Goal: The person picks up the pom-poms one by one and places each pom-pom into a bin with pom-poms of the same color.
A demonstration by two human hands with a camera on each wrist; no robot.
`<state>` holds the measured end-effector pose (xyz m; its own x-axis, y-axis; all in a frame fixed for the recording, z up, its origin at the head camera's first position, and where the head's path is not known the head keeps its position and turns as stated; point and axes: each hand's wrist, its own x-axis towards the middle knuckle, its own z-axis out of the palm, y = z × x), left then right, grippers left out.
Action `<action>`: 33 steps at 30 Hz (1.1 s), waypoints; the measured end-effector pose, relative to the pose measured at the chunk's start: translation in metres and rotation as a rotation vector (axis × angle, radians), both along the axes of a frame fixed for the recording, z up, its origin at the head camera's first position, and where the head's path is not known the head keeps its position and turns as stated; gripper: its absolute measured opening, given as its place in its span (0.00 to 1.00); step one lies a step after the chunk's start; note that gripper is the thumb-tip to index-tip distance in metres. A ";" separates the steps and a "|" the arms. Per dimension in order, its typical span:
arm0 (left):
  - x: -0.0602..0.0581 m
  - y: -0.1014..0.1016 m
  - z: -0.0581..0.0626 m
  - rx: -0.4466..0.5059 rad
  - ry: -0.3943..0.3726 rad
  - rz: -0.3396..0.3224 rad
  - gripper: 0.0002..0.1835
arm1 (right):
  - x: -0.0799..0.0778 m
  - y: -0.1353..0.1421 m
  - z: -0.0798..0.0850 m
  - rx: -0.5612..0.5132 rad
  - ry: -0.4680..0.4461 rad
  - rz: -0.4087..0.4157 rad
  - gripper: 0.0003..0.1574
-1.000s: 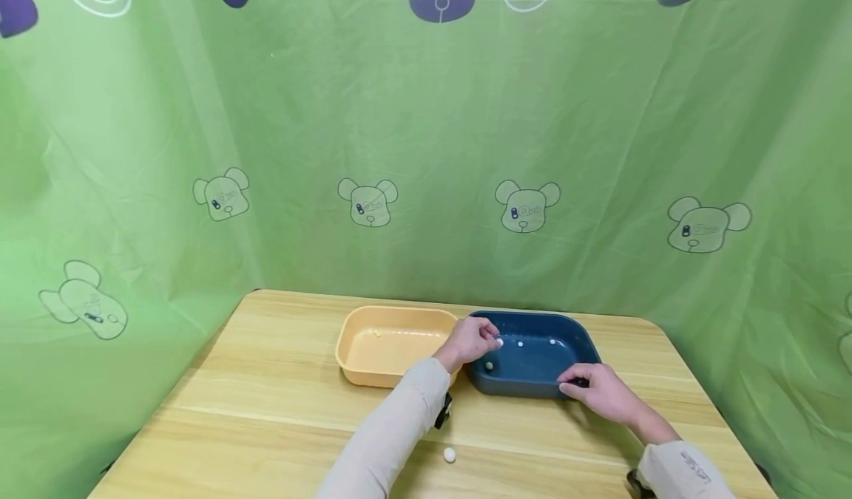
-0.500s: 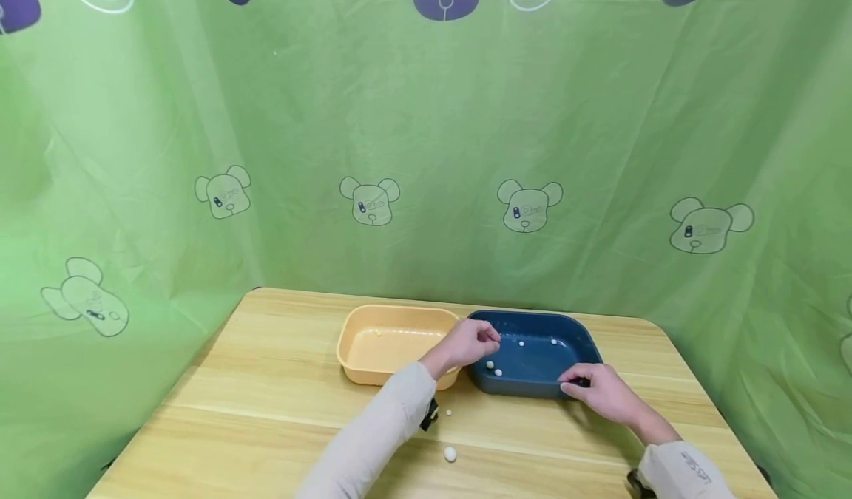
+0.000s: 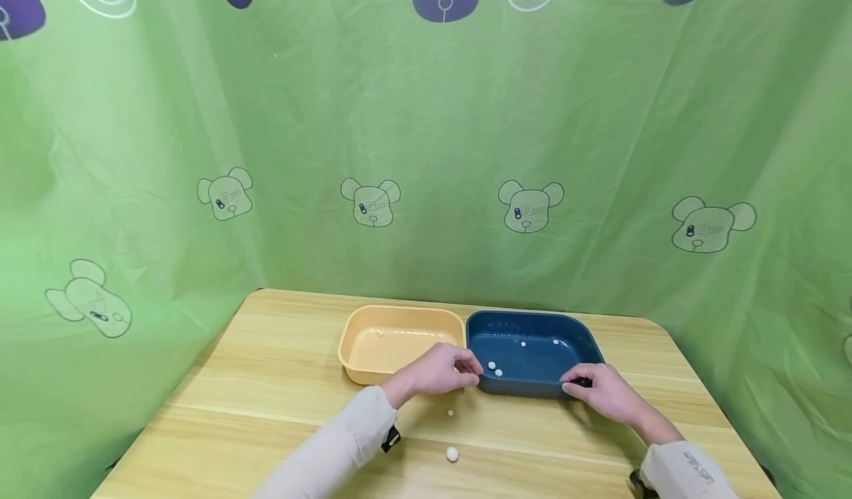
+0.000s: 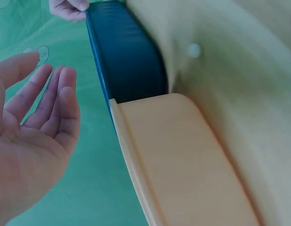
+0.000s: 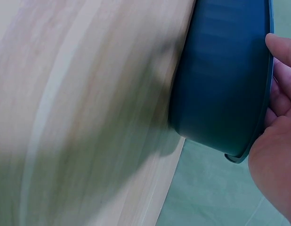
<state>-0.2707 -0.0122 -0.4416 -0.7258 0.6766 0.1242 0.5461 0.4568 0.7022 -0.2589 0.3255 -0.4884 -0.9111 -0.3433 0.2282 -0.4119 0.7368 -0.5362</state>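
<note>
My left hand [image 3: 439, 369] hovers above the front edges of the two trays where they meet. Its fingers are loosely bent and hold nothing, as the left wrist view of the hand [image 4: 39, 132] confirms. My right hand [image 3: 602, 394] grips the front right rim of the dark blue tray [image 3: 532, 364]; in the right wrist view the thumb [image 5: 283, 49] lies on the rim, with the other fingers partly hidden behind it. Several small white balls [image 3: 499, 372] lie on the blue tray's floor, two of them near its front left corner.
A yellow tray [image 3: 382, 352] stands directly left of the blue one, with a tiny pale bit [image 3: 380, 333] inside. On the wooden table [image 3: 233, 403], a small white ball [image 3: 450, 412] and a larger white ball [image 3: 452, 454] lie in front. A green curtain [image 3: 426, 255] surrounds the table.
A white ball left my left hand and now lies beside another at the blue tray's front left. The left hand has drawn back toward me and leftward. The right hand stays put.
</note>
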 end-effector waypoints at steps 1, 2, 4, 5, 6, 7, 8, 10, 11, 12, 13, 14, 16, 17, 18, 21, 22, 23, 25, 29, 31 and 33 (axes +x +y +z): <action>0.003 -0.003 -0.001 -0.002 0.007 -0.009 0.05 | 0.000 0.000 0.000 0.005 -0.004 0.001 0.02; 0.005 -0.006 -0.003 -0.003 0.007 -0.017 0.05 | 0.000 0.001 0.000 0.009 -0.006 0.003 0.02; 0.010 -0.011 -0.008 -0.008 0.013 -0.023 0.06 | 0.000 0.001 -0.001 0.015 -0.010 0.000 0.02; 0.012 -0.013 -0.011 -0.010 0.016 -0.025 0.06 | 0.000 0.001 -0.001 0.017 -0.009 0.000 0.02; 0.014 -0.015 -0.013 -0.014 0.016 -0.024 0.07 | 0.000 0.001 0.000 0.018 -0.008 0.001 0.02; 0.016 -0.017 -0.016 -0.022 0.017 -0.020 0.07 | 0.000 0.001 0.000 0.019 -0.006 0.001 0.02; 0.017 -0.018 -0.020 -0.029 0.017 -0.015 0.08 | 0.000 0.001 0.000 0.020 -0.005 -0.001 0.02; 0.019 -0.021 -0.025 -0.043 0.009 -0.002 0.10 | 0.000 0.001 0.001 0.018 -0.006 -0.004 0.02; 0.020 -0.023 -0.028 -0.055 0.011 0.004 0.11 | 0.000 0.001 0.001 0.017 -0.005 0.000 0.02; 0.020 -0.024 -0.031 -0.069 0.014 0.012 0.11 | 0.001 0.000 0.001 0.015 -0.004 0.004 0.02; 0.021 -0.026 -0.035 -0.080 0.017 0.017 0.12 | 0.001 0.000 0.001 0.010 -0.003 0.003 0.02; 0.021 -0.027 -0.038 -0.094 0.023 0.022 0.12 | 0.001 0.000 0.001 0.005 -0.001 0.003 0.03; 0.021 -0.028 -0.043 -0.124 0.043 0.035 0.13 | 0.001 -0.001 0.001 0.004 0.008 0.011 0.03; 0.021 -0.029 -0.046 -0.138 0.053 0.044 0.13 | 0.001 -0.001 0.001 0.002 0.011 0.009 0.03; 0.021 -0.029 -0.049 -0.151 0.065 0.052 0.13 | 0.001 -0.001 0.000 0.002 0.011 0.001 0.03; 0.021 -0.030 -0.055 -0.191 0.098 0.074 0.15 | 0.000 -0.001 0.000 0.010 0.011 -0.003 0.02; 0.021 -0.030 -0.056 -0.203 0.108 0.080 0.15 | 0.000 0.000 0.000 0.010 0.009 -0.004 0.02; 0.021 -0.029 -0.058 -0.211 0.114 0.084 0.16 | 0.000 0.000 -0.001 0.011 0.006 -0.007 0.02; 0.022 -0.029 -0.060 -0.239 0.131 0.085 0.17 | -0.001 0.001 -0.001 0.015 0.008 -0.001 0.02; 0.022 -0.028 -0.064 -0.274 0.148 0.080 0.18 | -0.002 0.001 -0.002 0.015 0.016 0.002 0.03; 0.022 -0.028 -0.068 -0.282 0.175 0.073 0.17 | -0.002 0.001 -0.003 0.014 0.021 0.003 0.03; 0.022 -0.027 -0.073 -0.279 0.208 0.073 0.15 | -0.002 0.001 -0.003 0.011 0.024 0.004 0.02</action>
